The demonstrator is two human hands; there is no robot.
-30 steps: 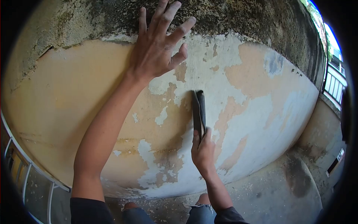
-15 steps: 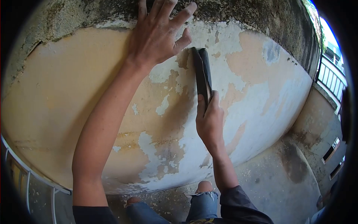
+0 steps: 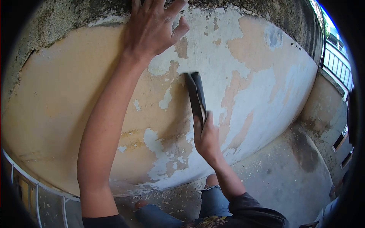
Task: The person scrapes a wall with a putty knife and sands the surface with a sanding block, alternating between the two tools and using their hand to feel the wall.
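A long dark folded tool (image 3: 197, 95) is held in my right hand (image 3: 207, 138), its fingers wrapped round the lower end. The tool's upper end lies against the wall (image 3: 213, 53), where white paint is peeling off a beige layer. My left hand (image 3: 152, 28) rests with spread fingers high on the wall, near the rough dark band along its top, and holds nothing that I can see. Its fingertips are partly cut off by the frame's upper edge.
Paint flakes lie on the concrete floor (image 3: 262, 182) below. A curved metal rail (image 3: 38, 185) is at the lower left. At the right are a low side wall (image 3: 323, 102) and a barred fence (image 3: 338, 66). My knees are at the bottom.
My right hand and the dark tool have moved down the wall and slightly left. My left hand stays on the upper wall, while the view has shifted a little.
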